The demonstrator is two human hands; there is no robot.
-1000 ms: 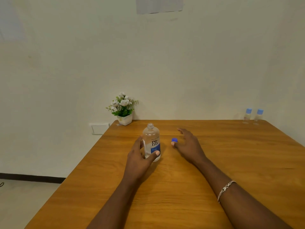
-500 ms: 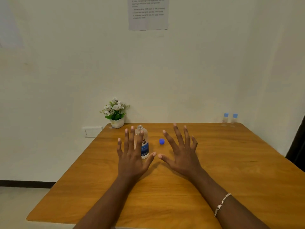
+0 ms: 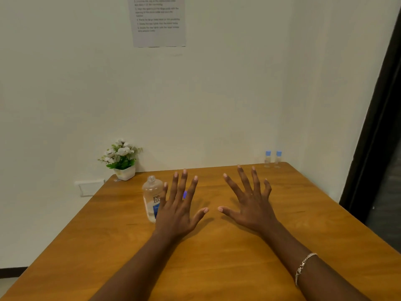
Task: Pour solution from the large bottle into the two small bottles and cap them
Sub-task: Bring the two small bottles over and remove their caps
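Observation:
The large clear bottle (image 3: 152,197) with a blue label stands uncapped on the wooden table (image 3: 217,268), left of centre. Its blue cap (image 3: 185,194) lies on the table behind my left hand and shows only between the fingers. My left hand (image 3: 179,208) is spread flat, palm down, just right of the bottle and partly in front of it, holding nothing. Farther right, my right hand (image 3: 249,202) is spread the same way, also holding nothing. Two small bottles (image 3: 273,159) with light blue caps stand side by side at the far right corner by the wall.
A small white pot of artificial flowers (image 3: 122,162) sits at the far left corner of the table. A printed sheet (image 3: 159,20) hangs on the wall above. A white wall socket (image 3: 90,187) is left of the table, and a dark door frame (image 3: 377,131) is on the right.
My left hand let go of the large bottle and my right hand left the blue cap. Both hands now hover spread open, and the view has pulled back and turned.

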